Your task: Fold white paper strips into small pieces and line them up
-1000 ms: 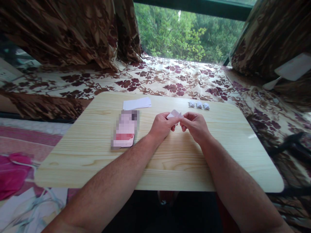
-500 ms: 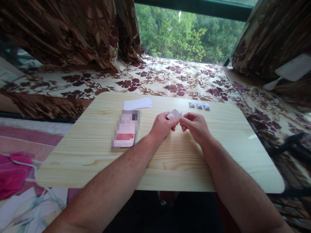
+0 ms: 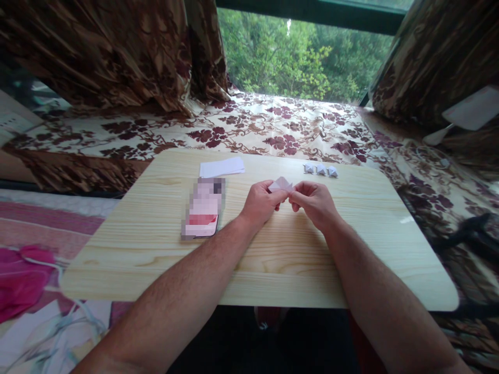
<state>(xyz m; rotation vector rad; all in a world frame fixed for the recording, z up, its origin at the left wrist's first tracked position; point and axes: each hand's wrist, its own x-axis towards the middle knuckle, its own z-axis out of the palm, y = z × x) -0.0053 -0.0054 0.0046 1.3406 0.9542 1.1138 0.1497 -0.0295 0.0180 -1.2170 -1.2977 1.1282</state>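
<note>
Over the middle of a light wooden table (image 3: 273, 259), my left hand (image 3: 260, 201) and my right hand (image 3: 315, 202) meet fingertip to fingertip. Both pinch a small folded piece of white paper (image 3: 281, 184), which sticks up between the thumbs and forefingers. Each hand's fingers are curled closed around the paper's lower edge.
A phone (image 3: 203, 214) lies left of my hands, with a stack of white paper sheets (image 3: 222, 167) behind it. Three small folded paper pieces (image 3: 320, 169) sit in a row at the far right. Floral cloth (image 3: 265, 124), curtains and a window lie beyond the table.
The hands stay in place, pinching the paper; the folded piece has shifted only slightly between the fingertips. The view has drifted a little.
</note>
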